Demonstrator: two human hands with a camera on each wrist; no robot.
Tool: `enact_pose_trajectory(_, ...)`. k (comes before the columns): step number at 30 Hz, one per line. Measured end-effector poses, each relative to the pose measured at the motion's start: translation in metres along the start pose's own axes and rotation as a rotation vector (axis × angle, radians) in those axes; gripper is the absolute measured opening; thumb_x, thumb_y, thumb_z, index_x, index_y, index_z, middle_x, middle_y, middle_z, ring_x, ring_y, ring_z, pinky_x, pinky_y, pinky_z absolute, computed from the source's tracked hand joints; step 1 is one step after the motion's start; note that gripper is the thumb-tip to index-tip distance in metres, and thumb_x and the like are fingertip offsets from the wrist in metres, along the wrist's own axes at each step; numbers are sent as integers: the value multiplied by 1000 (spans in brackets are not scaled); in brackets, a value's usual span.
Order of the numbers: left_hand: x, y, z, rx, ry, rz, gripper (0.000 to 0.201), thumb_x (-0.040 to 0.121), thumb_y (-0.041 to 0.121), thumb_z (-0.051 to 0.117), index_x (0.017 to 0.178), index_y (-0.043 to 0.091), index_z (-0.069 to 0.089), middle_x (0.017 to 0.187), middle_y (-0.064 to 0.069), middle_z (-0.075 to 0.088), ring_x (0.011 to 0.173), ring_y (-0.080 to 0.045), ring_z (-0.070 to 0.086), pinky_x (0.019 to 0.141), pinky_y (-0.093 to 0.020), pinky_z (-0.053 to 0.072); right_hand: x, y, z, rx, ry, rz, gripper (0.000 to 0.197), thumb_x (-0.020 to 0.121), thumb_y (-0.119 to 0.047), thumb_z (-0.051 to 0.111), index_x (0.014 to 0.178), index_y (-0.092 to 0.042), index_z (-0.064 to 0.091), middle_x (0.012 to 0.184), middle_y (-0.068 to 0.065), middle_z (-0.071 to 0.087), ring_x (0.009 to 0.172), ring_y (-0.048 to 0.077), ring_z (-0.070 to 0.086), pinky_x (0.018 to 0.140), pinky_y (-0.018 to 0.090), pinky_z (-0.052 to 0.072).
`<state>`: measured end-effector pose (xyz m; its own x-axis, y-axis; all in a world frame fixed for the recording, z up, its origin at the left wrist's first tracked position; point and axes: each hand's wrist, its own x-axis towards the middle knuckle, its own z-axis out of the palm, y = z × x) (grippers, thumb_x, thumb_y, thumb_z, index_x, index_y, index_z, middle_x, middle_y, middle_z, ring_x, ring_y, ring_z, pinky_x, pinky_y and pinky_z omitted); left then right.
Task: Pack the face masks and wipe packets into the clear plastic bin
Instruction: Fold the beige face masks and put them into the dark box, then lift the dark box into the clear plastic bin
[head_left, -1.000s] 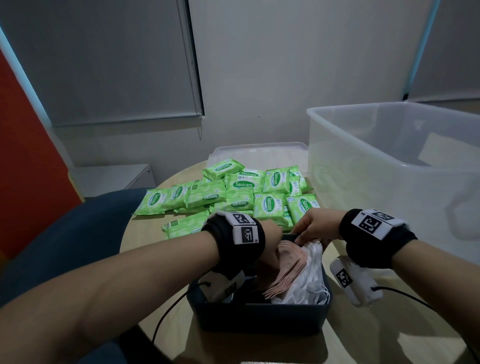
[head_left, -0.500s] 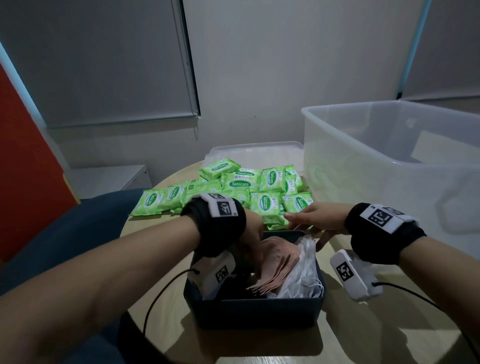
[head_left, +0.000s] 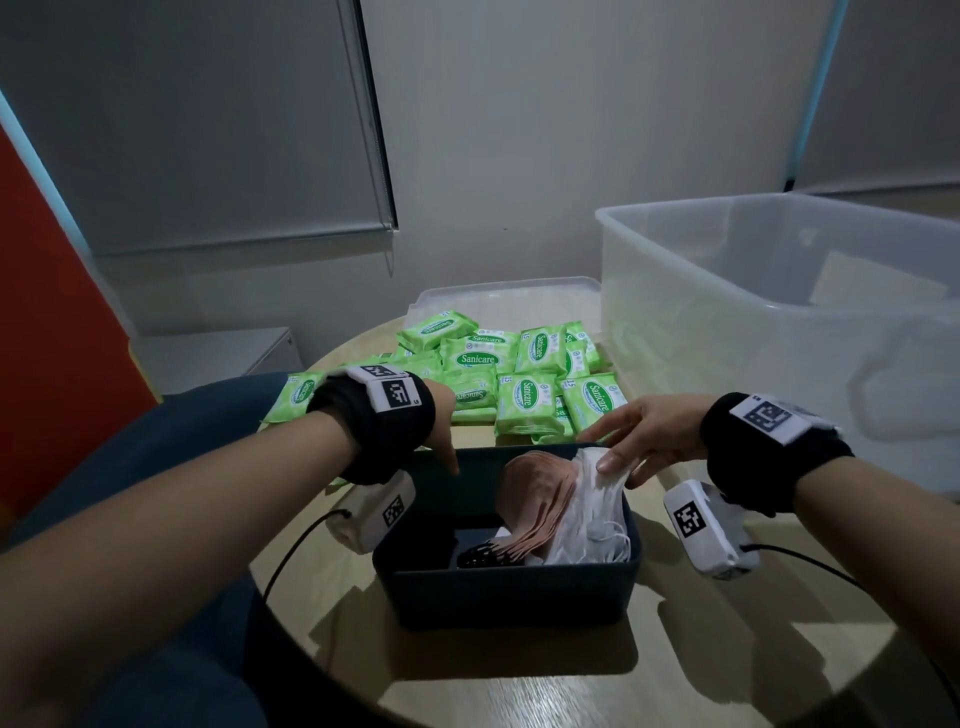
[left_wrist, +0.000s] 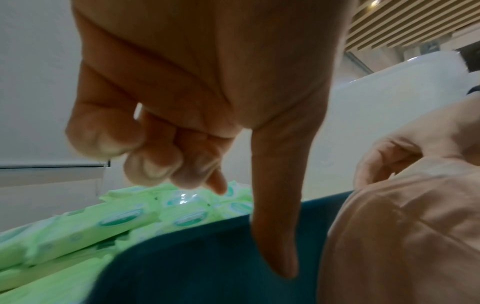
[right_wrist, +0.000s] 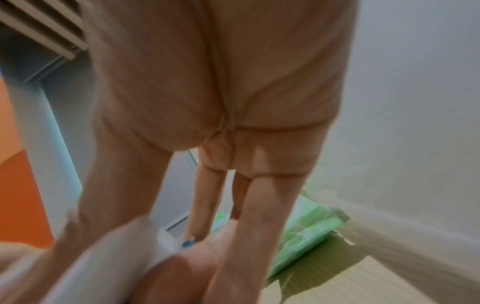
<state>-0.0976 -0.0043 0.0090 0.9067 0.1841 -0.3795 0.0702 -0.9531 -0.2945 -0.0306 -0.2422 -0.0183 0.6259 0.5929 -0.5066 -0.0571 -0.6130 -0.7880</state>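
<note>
hands work a box of face masks on a round table

the right hand (head_left: 652, 434) pinches the white face masks (head_left: 592, 499) at their top edge, thumb on the near side and fingers spread over the far side, wrist bent down from a forearm that reaches in from the right of the dark box (head_left: 506, 597). the white stack stands on edge against the box's right wall, with the pink face masks (head_left: 535, 493) leaning against it toward the box's middle. the left hand (head_left: 441, 421) hangs at the box's far left corner holding nothing: the left wrist view shows its thumb (left_wrist: 278, 216) pointing straight down inside the rim and the other fingers loosely curled above it. the green wipe packets (head_left: 524, 384) lie in a loose heap on the table (head_left: 701, 649) just behind the box. the clear plastic bin (head_left: 779, 322) stands behind and to the right of the box, no masks or packets visible in it, and its lid (head_left: 498, 296) lies flat behind the packets.
</note>
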Motion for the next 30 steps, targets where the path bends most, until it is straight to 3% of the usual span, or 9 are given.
enact_pose_trajectory(2,-4,-8,4,-19,-17,-39,53,76,52,68,85,1,63,57,-1,41,70,-21,46,68,-33,45,-1,2,5,-19,43,3,103,25,-26,93,121,-9,60,97,12,74,86,23,68,60,24,57)
enact_pose_trajectory(5,-13,-21,11,-88,-46,-76,69,79,56,63,110,-5,61,71,-5,53,75,-20,50,73,-33,46,-6,0,12,-29,78,6,80,39,-29,87,112,-9,65,86,5,74,68,14,67,60,27,59)
enact_pose_trajectory(8,-23,-28,17,-196,-116,-115,62,79,57,62,100,0,65,68,-1,61,62,-17,57,65,-26,47,-16,-4,16,-31,80,27,67,40,-39,84,100,-13,70,96,3,72,60,11,66,60,29,59)
enact_pose_trajectory(11,-29,-32,26,-324,-199,-160,44,81,53,63,70,10,63,48,6,62,56,-11,57,57,-22,49,-24,-6,19,-60,91,48,77,36,-43,87,102,-11,66,113,8,65,63,15,69,57,29,57)
enact_pose_trajectory(16,-40,-25,41,-356,-272,-220,46,85,50,59,60,12,59,55,2,59,57,-12,53,50,-21,44,-31,-6,34,-169,72,147,23,78,-24,74,81,-7,60,84,8,66,55,15,67,51,25,56)
enact_pose_trajectory(20,-48,-16,43,-398,-197,-236,37,94,37,52,96,1,62,69,-3,54,59,-15,49,51,-23,40,-28,-5,41,-197,9,202,21,85,-22,67,75,-5,69,84,14,69,56,17,68,51,23,54)
enact_pose_trajectory(22,-51,-13,44,-395,-166,-240,43,95,34,51,121,0,55,95,-9,61,78,-21,53,69,-26,44,-27,-7,43,-191,14,214,21,87,-20,65,76,-2,69,81,16,68,54,18,68,52,26,56)
enact_pose_trajectory(25,-56,-7,44,-413,-80,-252,43,97,29,48,128,-1,49,131,-14,54,96,-22,49,93,-32,41,-27,-10,48,-210,63,214,25,90,-20,62,79,2,64,63,14,68,48,18,65,56,29,57)
enact_pose_trajectory(30,-67,-14,26,-558,4,-227,35,97,16,47,124,-5,51,106,-15,55,94,-25,54,85,-32,46,-43,-29,49,-172,166,164,25,94,-17,54,80,4,56,48,10,64,39,18,62,41,25,54)
